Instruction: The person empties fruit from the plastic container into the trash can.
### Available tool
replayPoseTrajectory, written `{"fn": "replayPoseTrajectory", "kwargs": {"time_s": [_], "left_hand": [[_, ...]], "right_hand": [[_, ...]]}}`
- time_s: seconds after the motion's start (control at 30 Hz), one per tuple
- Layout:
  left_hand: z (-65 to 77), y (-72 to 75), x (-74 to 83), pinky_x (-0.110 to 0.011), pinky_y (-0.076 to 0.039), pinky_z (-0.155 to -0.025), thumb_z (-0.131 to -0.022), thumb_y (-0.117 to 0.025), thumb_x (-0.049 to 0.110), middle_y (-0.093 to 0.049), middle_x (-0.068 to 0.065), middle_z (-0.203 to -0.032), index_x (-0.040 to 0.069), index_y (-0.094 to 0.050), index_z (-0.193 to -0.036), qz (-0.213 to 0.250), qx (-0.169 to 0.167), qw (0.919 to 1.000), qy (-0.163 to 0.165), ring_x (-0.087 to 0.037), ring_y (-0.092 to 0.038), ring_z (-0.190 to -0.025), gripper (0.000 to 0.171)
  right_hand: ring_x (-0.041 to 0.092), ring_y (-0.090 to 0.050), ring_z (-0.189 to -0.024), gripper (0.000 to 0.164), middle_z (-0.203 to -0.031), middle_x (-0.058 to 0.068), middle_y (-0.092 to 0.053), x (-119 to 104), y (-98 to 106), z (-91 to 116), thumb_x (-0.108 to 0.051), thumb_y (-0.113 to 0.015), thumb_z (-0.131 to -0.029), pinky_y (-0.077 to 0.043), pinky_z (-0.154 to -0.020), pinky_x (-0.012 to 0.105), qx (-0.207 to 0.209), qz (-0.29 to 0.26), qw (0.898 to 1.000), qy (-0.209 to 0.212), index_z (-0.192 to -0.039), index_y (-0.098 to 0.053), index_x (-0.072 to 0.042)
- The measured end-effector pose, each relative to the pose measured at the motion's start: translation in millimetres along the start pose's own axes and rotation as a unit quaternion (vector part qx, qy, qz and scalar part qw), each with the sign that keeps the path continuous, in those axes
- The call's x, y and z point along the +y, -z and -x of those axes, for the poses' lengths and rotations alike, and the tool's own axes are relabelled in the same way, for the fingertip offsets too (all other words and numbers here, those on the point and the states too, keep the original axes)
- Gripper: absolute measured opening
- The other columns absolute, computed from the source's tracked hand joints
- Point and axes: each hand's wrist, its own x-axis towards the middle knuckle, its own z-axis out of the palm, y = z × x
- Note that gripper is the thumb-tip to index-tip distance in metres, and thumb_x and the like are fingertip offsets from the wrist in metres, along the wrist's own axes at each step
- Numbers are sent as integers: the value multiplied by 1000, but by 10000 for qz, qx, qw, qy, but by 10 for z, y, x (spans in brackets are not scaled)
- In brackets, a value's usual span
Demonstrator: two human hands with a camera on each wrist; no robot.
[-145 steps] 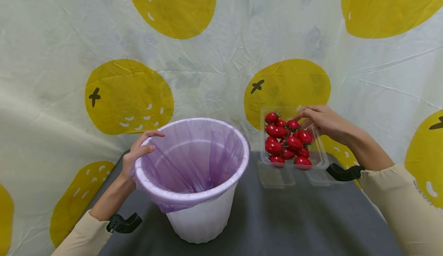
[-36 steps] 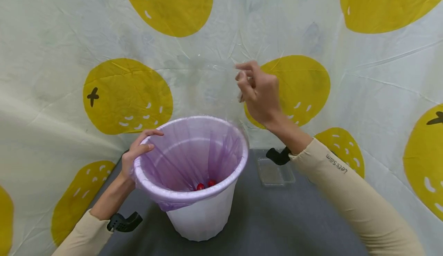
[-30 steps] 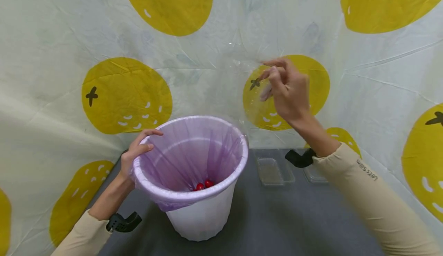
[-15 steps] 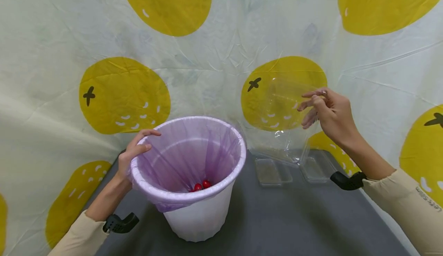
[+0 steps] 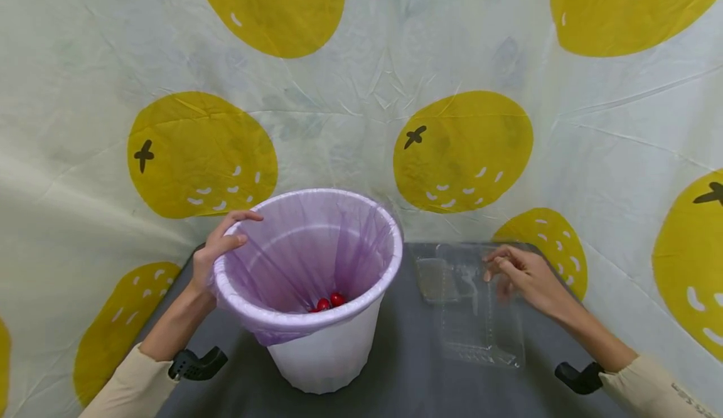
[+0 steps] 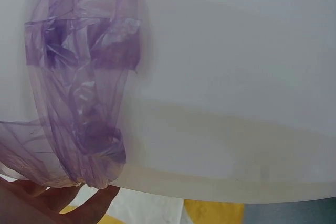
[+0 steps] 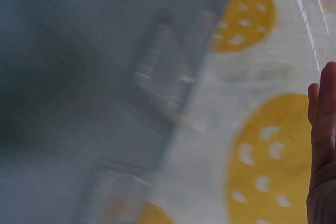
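Note:
A white trash can (image 5: pixel 327 364) stands on the dark table, lined with a thin purple bag (image 5: pixel 361 255) folded over its rim. Several red cherry tomatoes (image 5: pixel 337 299) lie at its bottom, partly hidden by the near rim. My left hand (image 5: pixel 214 255) grips the left side of the rim, with bunched bag (image 6: pixel 84 87) beside the fingers in the left wrist view. At the right, my right hand (image 5: pixel 528 277) pinches the edge of a clear plastic container (image 5: pixel 482 336), tilted low over the table, with no tomatoes in it.
Another clear container (image 5: pixel 432 283) sits near the table's back edge, right of the trash can. Two clear containers, a farther one (image 7: pixel 165 72) and a nearer one (image 7: pixel 115 198), show blurred in the right wrist view. Behind the table hangs a fruit-print curtain (image 5: pixel 350 148).
The tomatoes, earlier in the container in my right hand, now lie in the trash can. My right hand has swung the emptied container from above the can right and down. The left hand stays.

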Motion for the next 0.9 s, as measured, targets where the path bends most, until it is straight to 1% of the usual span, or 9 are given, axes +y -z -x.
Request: {"fn": "replayPoseTrajectory", "kwargs": {"time_s": [0.1,0.23,0.37,0.5,0.63,0.7,0.8,0.87,0.9], "left_hand": [[11,-3,1,-37,-54,-82,-96,-36,14,-54,-12,-130,11,-59,-126,26,7,10000,8,-29,-58,-102,37],[10,-4,12,-37,-54,-82,-97,-37,14,-53,-11,-131,12,-60,-126,8,-9,10000,16,-29,-58,-102,37],[8,-3,32,-38,-53,-84,-97,-37,14,-52,-11,-132,12,-59,-127,-29,-26,10000,17,-30,-57,-104,37],[25,5,52,-38,-53,-86,-101,-37,18,-51,-11,-133,10,-57,-129,11,-82,10000,45,-30,-58,-104,36],[67,42,60,-37,-52,-90,-106,-34,26,-51,-10,-136,9,-53,-135,19,-297,9996,-11,-27,-57,-109,38],[88,69,53,-35,-48,-95,-109,-29,29,-50,-8,-140,7,-50,-140,91,-501,9985,-195,-24,-55,-116,43],[102,112,49,-34,-44,-103,-111,-18,37,-47,-9,-147,3,-42,-148,327,-957,9938,-465,-24,-49,-127,56],[97,139,52,-34,-41,-108,-110,-11,44,-42,-10,-153,2,-35,-154,589,-1287,9883,-567,-24,-46,-134,65],[95,153,56,-33,-41,-110,-109,-8,47,-41,-9,-155,3,-32,-157,740,-1415,9856,-550,-23,-46,-136,69]], "right_hand": [[17,-64,-51,32,-91,19,-73,206,-168,176,-16,-40,-112,-55,-51,37,-527,-351,9974,-357,-121,-63,4],[21,-66,-51,38,-94,25,-71,467,-334,355,-14,-36,-113,-56,-50,40,-1292,-1114,9837,-575,-125,-57,16],[24,-71,-54,42,-93,30,-71,692,-445,448,-11,-33,-113,-57,-50,43,-1998,-1793,9615,-590,-124,-52,24],[19,-73,-59,43,-100,36,-69,847,-526,493,-11,-31,-113,-59,-52,44,-2570,-2325,9355,-690,-122,-52,26],[14,-74,-63,45,-112,35,-67,924,-600,532,-14,-33,-113,-61,-56,41,-2880,-2698,9126,-1070,-121,-52,26],[13,-73,-64,45,-114,31,-68,933,-621,549,-15,-34,-113,-61,-57,40,-2969,-2808,9044,-1229,-122,-51,26],[13,-73,-64,46,-107,24,-69,921,-630,563,-16,-38,-112,-62,-58,38,-2972,-2842,9006,-1406,-128,-49,26],[15,-73,-64,46,-106,21,-70,900,-624,569,-16,-41,-111,-62,-58,40,-2923,-2707,9045,-1519,-131,-49,25],[16,-73,-64,47,-106,20,-69,884,-618,571,-17,-44,-110,-61,-58,41,-2863,-2569,9095,-1577,-133,-49,24]]}}
